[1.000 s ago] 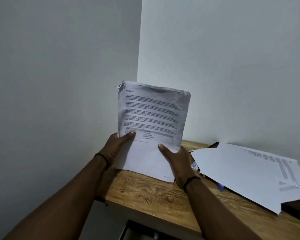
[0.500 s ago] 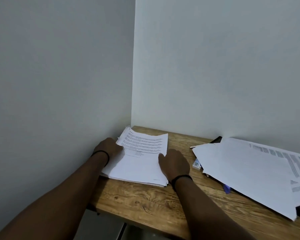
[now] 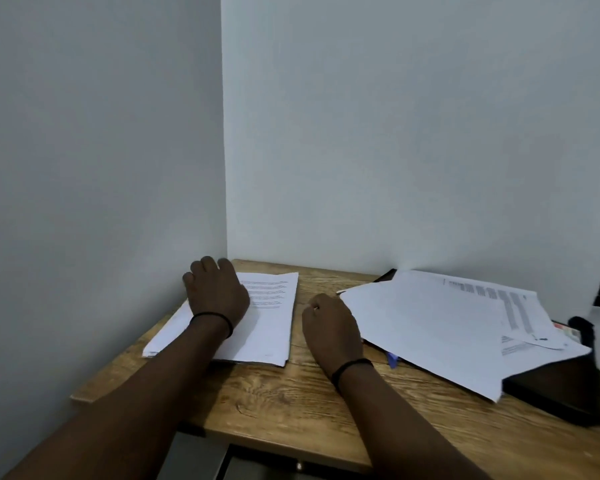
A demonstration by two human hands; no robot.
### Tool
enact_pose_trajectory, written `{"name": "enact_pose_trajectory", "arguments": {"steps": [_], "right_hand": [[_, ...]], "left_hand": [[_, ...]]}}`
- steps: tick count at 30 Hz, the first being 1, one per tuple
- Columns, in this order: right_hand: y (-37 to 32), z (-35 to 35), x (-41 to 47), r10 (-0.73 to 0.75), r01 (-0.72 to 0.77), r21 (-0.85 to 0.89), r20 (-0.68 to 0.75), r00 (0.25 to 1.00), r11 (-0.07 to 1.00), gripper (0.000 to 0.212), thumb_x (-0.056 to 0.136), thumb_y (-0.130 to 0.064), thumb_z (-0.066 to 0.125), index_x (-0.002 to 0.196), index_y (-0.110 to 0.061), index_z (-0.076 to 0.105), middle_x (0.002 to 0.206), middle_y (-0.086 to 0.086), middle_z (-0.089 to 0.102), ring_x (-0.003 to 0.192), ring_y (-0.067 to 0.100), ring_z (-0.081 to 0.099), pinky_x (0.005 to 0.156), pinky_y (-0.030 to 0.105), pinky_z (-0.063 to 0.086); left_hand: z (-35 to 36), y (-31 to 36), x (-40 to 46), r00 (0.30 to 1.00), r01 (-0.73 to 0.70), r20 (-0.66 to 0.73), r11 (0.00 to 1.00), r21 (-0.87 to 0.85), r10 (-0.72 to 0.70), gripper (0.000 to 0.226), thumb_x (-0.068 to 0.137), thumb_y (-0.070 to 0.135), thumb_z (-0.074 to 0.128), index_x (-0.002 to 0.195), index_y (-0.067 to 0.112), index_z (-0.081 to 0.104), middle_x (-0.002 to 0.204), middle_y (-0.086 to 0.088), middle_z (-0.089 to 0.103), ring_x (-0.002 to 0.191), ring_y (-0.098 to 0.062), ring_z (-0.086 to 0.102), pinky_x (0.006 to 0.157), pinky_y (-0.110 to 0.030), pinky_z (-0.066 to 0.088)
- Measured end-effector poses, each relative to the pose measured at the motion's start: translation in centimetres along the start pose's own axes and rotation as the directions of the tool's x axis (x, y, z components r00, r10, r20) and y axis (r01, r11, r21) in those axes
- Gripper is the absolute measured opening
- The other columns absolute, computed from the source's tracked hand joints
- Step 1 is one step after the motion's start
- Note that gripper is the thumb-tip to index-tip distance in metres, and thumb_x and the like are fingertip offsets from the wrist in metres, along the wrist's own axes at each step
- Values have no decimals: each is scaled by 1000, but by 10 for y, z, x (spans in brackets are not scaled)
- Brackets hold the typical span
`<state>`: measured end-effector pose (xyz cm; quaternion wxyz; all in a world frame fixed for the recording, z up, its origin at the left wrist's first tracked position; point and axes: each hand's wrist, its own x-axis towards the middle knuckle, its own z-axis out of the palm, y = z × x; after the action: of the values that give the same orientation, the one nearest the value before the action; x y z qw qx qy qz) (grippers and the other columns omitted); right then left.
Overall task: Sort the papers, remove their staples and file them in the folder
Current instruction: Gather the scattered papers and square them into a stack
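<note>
Two paper piles on a corner desk.
The stack lies far left on the desk with the left hand on it; the right hand lies between it and the loose sheets, which overlie the folder at right.

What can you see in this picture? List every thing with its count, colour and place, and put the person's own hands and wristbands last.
Wooden desk: one, light brown, set into the corner of the walls.
Walls: two, pale grey, meeting in a corner behind the desk.
Stack of printed papers: one, white with black text, flat on the desk's left side by the wall.
Loose sheets: several, white, some with print, spread over the right side.
Dark folder: one, black, under the loose sheets at the right.
Blue item: one, peeking from under the loose sheets; cannot tell what.
Left hand: resting on the stack, fingers curled at its far corner.
Right hand: between the two piles, fingers hidden.
Wristbands: two, black, one on each wrist.
</note>
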<state>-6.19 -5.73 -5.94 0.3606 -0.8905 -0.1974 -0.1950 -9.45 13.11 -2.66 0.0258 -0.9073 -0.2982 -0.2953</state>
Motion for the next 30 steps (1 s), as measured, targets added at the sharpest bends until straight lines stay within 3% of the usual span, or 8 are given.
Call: {"name": "enact_pose_trajectory", "arguments": {"steps": [3, 5, 8, 12, 15, 19, 26, 30], "right_hand": [[22, -31, -7, -53, 48, -71, -74, 996, 996, 22, 98, -28, 49, 102, -17, 67, 103, 1, 65, 96, 19, 60, 78, 31, 46], [41, -54, -10, -51, 31, -148, -128, 990, 989, 22, 98, -28, 50, 104, -17, 68, 103, 2, 65, 98, 21, 60, 78, 32, 46], [74, -86, -14, -26, -22, -293, -157, 987, 956, 22, 97, -30, 49, 101, -18, 67, 102, 2, 67, 98, 23, 60, 79, 34, 48], [110, -118, -17, 55, -89, -355, -106, 993, 931, 24, 97, -34, 51, 108, -17, 66, 109, 2, 68, 102, 24, 62, 85, 34, 47], [131, -132, -14, 123, -123, -400, -27, 992, 908, 24, 99, -30, 46, 107, -15, 62, 111, 4, 67, 104, 25, 61, 83, 32, 44], [147, -139, 5, 186, -155, -415, 35, 982, 896, 19, 97, -23, 44, 101, -13, 60, 109, 7, 67, 102, 28, 61, 78, 31, 41], [163, -131, 41, 171, -137, -434, 42, 984, 891, 21, 96, -30, 50, 105, -14, 60, 112, 7, 67, 105, 28, 61, 77, 32, 41], [170, -127, 50, 193, -143, -410, 85, 977, 901, 31, 97, -38, 53, 117, -15, 60, 119, 6, 65, 112, 26, 59, 82, 31, 42]], "left_hand": [[-10, 39, -10, 994, -101, 41, 992, -75, 105, 32, 90, 37, 56, 112, 14, 61, 115, -11, 57, 110, -32, 50, 90, -40, 37], [-14, 72, -20, 971, -202, 84, 956, -215, 224, 35, 91, 42, 56, 116, 18, 63, 118, -8, 61, 113, -29, 52, 91, -38, 39], [-12, 122, -40, 885, -346, 140, 827, -443, 445, 42, 89, 47, 62, 124, 24, 62, 127, -2, 62, 121, -23, 51, 99, -33, 39], [-8, 180, -65, 769, -410, 209, 717, -564, 604, 60, 88, 62, 58, 138, 29, 53, 145, 5, 53, 133, -17, 46, 108, -32, 35], [2, 211, -73, 736, -417, 240, 704, -575, 633, 65, 89, 66, 54, 142, 29, 50, 147, 7, 51, 135, -13, 45, 111, -32, 34], [16, 231, -66, 746, -411, 259, 729, -547, 614, 64, 90, 66, 51, 142, 28, 49, 146, 7, 52, 133, -14, 47, 110, -33, 36], [43, 245, -52, 769, -438, 197, 726, -530, 608, 62, 87, 73, 48, 131, 31, 58, 139, 9, 57, 129, -12, 50, 108, -36, 37], [55, 249, -43, 758, -439, 204, 716, -543, 620, 76, 83, 76, 52, 142, 29, 49, 146, 6, 51, 135, -14, 45, 112, -36, 35]]}}
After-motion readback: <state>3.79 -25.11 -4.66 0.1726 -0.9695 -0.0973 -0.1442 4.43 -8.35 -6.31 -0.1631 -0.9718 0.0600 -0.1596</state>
